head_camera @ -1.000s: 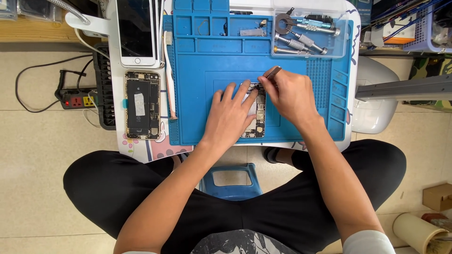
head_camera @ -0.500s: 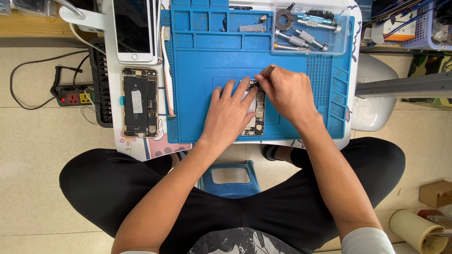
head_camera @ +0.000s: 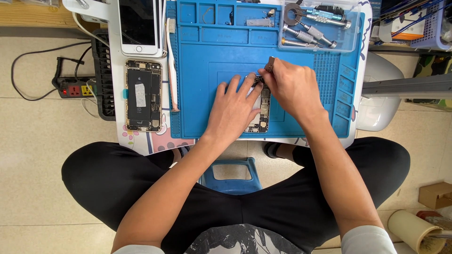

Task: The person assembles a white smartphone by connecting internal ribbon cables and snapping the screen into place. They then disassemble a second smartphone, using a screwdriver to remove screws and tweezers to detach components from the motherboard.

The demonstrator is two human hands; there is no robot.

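Observation:
A phone circuit board (head_camera: 262, 113) lies upright on the blue repair mat (head_camera: 202, 84), partly hidden by both hands. My left hand (head_camera: 234, 109) rests flat on the mat, fingers spread, pinning the board's left side and upper end. My right hand (head_camera: 290, 88) grips a small screwdriver (head_camera: 269, 64), its tip down at the board's top end. The tip itself is hidden behind my fingers.
An opened phone body (head_camera: 143, 95) lies left of the mat, with a white phone screen (head_camera: 138, 26) above it. A clear tray (head_camera: 316, 23) of screwdrivers sits at the mat's top right. A power strip (head_camera: 74, 88) lies on the floor at left; a blue stool (head_camera: 231, 175) stands between my legs.
The view has shifted slightly. My right hand has tilted the screwdriver more upright over the board's top end. My left hand stays on the board.

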